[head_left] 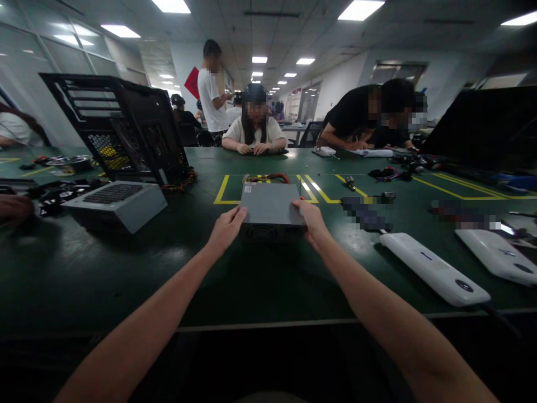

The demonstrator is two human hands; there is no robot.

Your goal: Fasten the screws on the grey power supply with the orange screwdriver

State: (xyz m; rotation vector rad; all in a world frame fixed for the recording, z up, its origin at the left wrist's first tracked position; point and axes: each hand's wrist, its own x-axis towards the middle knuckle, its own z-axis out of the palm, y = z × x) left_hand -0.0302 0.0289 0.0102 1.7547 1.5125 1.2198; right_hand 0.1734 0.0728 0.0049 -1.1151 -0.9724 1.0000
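Observation:
A grey computer power supply (271, 202) is held level between both hands over the middle of the green table. My left hand (229, 226) grips its left side, the thumb at the top edge. On the opposite side my right hand (311, 220) is closed around the right edge. The near face of the unit, with a round fan grille, points toward me. Behind it shows a bundle of coloured cables (268, 178). Whether its underside touches the table I cannot tell.
A second power supply (121, 204) lies at left before an open black computer case (126, 129). White power banks (434, 268) and a dark phone-like slab (364, 214) are at right. Yellow tape (222, 190) marks the green table (268, 291). Several people sit or stand beyond.

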